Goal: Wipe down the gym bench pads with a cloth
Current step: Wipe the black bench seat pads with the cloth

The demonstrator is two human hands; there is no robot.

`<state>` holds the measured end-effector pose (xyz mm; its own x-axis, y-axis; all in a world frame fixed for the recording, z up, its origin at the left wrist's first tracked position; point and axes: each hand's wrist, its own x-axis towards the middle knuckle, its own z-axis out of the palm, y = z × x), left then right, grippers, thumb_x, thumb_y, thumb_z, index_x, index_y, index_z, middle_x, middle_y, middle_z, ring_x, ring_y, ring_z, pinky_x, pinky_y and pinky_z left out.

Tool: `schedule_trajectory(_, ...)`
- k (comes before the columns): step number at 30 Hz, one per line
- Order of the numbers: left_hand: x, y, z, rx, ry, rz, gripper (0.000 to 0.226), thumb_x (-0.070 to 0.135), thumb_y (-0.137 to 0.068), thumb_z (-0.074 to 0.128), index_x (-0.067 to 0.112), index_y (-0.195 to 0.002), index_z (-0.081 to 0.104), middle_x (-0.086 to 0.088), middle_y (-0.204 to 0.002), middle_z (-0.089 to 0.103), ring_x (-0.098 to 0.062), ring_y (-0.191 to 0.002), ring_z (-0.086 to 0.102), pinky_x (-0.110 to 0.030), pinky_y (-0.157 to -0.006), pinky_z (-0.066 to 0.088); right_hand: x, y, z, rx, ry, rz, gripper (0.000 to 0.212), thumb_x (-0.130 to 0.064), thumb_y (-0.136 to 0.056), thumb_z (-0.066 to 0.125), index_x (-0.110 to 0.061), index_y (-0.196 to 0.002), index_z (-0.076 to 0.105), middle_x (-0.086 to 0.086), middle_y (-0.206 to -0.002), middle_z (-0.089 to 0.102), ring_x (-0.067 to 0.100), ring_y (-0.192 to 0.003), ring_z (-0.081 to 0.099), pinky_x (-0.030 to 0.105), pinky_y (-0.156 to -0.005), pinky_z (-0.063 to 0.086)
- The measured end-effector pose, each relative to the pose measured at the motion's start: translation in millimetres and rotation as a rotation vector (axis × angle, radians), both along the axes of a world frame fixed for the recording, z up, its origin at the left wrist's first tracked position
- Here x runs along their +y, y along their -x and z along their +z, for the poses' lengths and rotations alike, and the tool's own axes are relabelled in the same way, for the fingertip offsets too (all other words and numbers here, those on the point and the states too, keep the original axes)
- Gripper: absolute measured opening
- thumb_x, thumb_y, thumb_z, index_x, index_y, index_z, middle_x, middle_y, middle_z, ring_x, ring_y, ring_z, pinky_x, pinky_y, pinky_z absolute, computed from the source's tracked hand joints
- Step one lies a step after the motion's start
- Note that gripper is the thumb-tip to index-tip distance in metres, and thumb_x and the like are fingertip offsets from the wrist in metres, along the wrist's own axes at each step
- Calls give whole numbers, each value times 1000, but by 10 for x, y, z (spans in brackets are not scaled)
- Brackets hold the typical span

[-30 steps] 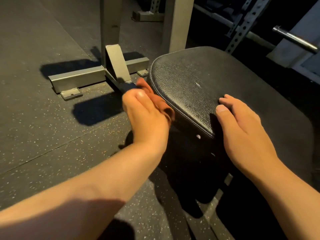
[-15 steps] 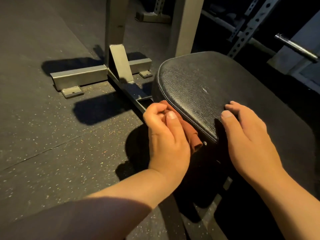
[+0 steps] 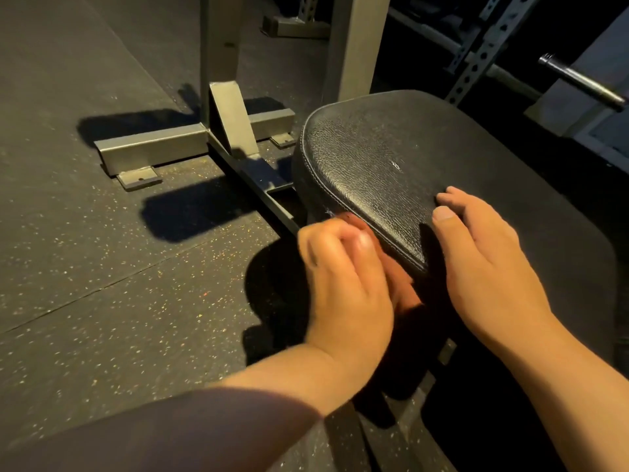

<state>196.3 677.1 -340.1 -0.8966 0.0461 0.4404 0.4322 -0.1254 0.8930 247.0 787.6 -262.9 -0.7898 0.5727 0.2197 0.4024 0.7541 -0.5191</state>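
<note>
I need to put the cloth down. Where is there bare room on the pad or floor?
Free: the pad top between the right hand and its far rounded edge; the floor left of the left hand, up to the steel rack foot. Crowded: the pad's near-left edge, where the left hand grips the cloth beside the right hand.

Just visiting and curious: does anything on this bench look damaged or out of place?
The black textured bench pad has a small pale mark on its top, and a pale thread looks frayed at its stitched edge, beside the rust-red cloth the left hand grips.
</note>
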Motion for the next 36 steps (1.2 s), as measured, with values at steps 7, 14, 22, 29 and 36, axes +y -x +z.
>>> schedule_trajectory(7, 101, 181, 39, -141, -12, 151, 7, 22, -103, 43, 24, -108, 40, -8, -113, 44, -2, -103, 57, -27, -94, 48, -52, 37, -4, -14, -38, -21, 54, -63, -95, 31, -37, -139, 46, -25, -150, 40, 4, -141, 32, 37, -106, 32)
schedule_trajectory(14, 38, 97, -21, -90, -38, -8, 5, 26, -101, 41, 27, -105, 38, -1, -117, 41, -4, -94, 60, -21, -82, 50, -24, 5, 0, -5, -11, -5, 52, -62, -94, 32, -41, -139, 46, -29, -150, 39, 0, -141, 28, 32, -105, 27)
schedule_trajectory(22, 37, 106, 45, -226, 26, 21, 7, 28, -104, 36, 34, -100, 36, 0, -117, 38, -14, -88, 62, -34, -82, 54, -63, 33, 6, -28, -40, -38, 48, -61, -98, 34, -38, -139, 46, -25, -149, 40, 5, -140, 32, 37, -101, 31)
schedule_trajectory(29, -66, 354, 195, -265, 2, 118, 15, 17, -106, 35, 25, -95, 39, 8, -102, 49, 6, -96, 51, -14, -83, 40, -83, 25, 30, -40, -34, -16, 47, -58, -101, 34, -38, -141, 44, -27, -151, 38, 2, -141, 28, 33, -102, 27)
schedule_trajectory(36, 74, -166, 154, -183, -51, -21, 11, 1, -104, 36, 11, -100, 37, -7, -106, 44, 12, -66, 60, -5, -67, 46, -54, 58, 10, -134, -124, 36, 49, -51, -102, 33, -37, -149, 35, -22, -160, 27, 5, -150, 17, 40, -122, 20)
